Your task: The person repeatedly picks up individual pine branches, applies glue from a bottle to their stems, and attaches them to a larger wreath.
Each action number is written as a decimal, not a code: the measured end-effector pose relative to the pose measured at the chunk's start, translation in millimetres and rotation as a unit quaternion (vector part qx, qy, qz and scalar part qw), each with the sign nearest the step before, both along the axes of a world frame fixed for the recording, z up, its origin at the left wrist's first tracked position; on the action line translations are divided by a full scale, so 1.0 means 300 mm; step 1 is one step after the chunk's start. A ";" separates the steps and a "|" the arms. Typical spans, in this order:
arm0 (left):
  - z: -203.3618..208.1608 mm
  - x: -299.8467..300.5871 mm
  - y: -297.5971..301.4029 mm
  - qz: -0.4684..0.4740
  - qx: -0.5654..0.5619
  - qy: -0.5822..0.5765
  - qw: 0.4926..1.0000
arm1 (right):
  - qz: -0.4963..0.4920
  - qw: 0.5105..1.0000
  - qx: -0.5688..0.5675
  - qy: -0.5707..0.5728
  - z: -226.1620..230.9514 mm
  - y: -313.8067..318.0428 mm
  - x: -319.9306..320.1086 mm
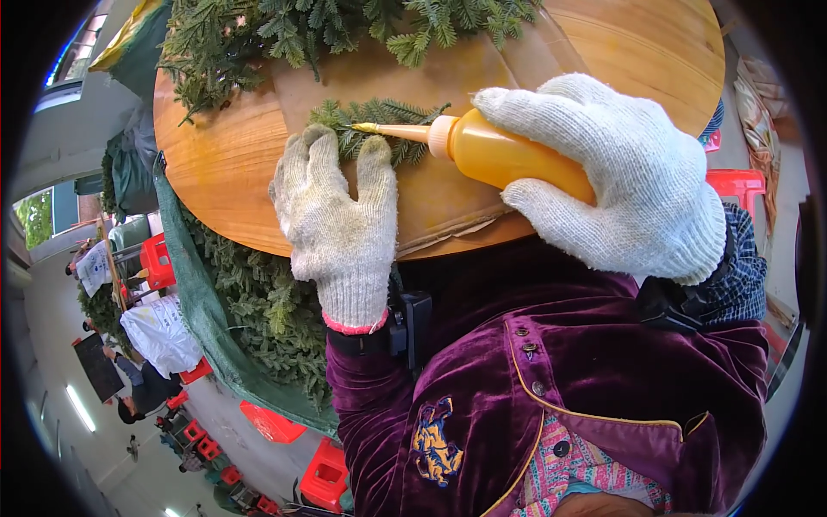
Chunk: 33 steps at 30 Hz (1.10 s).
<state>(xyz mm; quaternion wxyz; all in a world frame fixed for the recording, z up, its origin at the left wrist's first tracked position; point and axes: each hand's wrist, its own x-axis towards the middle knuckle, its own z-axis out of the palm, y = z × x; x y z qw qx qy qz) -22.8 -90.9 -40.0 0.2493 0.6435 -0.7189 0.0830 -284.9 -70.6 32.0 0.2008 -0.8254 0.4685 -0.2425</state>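
Observation:
My right hand [629, 164], in a white knit glove, grips an orange squeeze bottle [491, 153] with a long nozzle. The nozzle tip touches a small green fir-like sprig [379, 116] lying on a brown cardboard sheet [448, 202]. In a worn white knit glove, my left hand [336, 215] lies flat with its fingers spread over the lower part of that sprig, pressing it down. The cardboard rests on a round wooden table [215, 164].
A heap of green artificial branches [301, 30] fills the table's far side. More green branches lie on a green cloth [258, 319] to my left. Red plastic stools [736, 185] stand around, and other people work at the far left [142, 379].

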 end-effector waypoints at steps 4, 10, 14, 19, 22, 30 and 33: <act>0.013 -0.005 0.000 -0.011 0.006 0.002 1.000 | 0.011 1.000 -0.003 0.023 0.014 -0.003 -0.001; 0.008 -0.001 -0.005 -0.018 -0.006 -0.002 1.000 | 0.024 0.999 -0.007 0.041 0.042 -0.003 -0.007; -0.001 0.004 -0.008 -0.025 -0.018 -0.004 1.000 | 0.028 0.998 -0.005 0.063 0.050 0.002 -0.023; 0.002 0.004 -0.005 -0.020 -0.006 -0.002 1.000 | 0.042 0.997 0.012 0.058 0.055 -0.014 -0.042; 0.005 0.000 -0.002 -0.014 0.001 0.000 1.000 | 0.064 0.997 -0.012 0.036 0.058 -0.045 -0.039; 0.006 -0.001 -0.001 -0.013 0.010 0.000 1.000 | 0.137 0.989 -0.016 -0.046 0.032 -0.117 -0.085; 0.005 0.003 0.000 -0.015 0.019 0.006 1.000 | 0.144 0.986 0.024 -0.079 0.004 -0.130 -0.139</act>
